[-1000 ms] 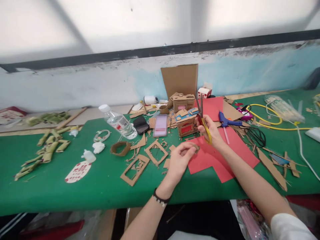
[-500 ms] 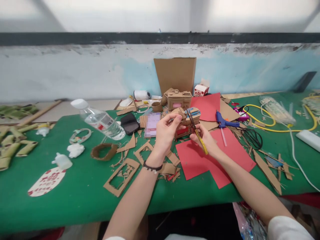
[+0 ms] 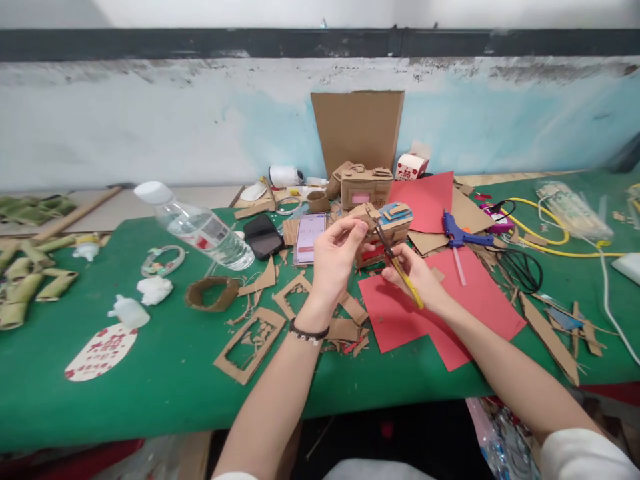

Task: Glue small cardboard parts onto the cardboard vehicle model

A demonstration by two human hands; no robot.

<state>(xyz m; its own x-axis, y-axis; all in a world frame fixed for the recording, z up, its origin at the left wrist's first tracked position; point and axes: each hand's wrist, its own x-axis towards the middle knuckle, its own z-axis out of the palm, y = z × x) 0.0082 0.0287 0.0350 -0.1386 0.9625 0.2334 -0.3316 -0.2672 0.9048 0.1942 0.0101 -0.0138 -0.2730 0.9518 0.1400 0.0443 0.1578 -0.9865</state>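
Observation:
My left hand [image 3: 339, 257], with a dark beaded bracelet at the wrist, pinches a small piece of cardboard [image 3: 364, 212]. My right hand [image 3: 414, 275] is closed on yellow-handled scissors [image 3: 406, 280], whose dark blades point up and left at that piece. Behind the hands is a cardboard object with a blue top [image 3: 396, 213]; its lower part is partly hidden. A cardboard camera-like box [image 3: 366, 189] stands farther back. Red paper sheets [image 3: 395, 319] lie under my right hand and forearm.
A tilted water bottle [image 3: 200, 230], phone [image 3: 310, 239] and black case [image 3: 263, 237] are left of my hands. A blue glue gun [image 3: 463, 235] with cables is at the right. Cardboard frames [image 3: 250, 345] and scraps lie on the green table [image 3: 165, 400].
The view has tilted down and shifted slightly, so the scene sits higher in the frame. The scissor blades look closer together; a small cardboard bit now shows on the red paper beside my right hand.

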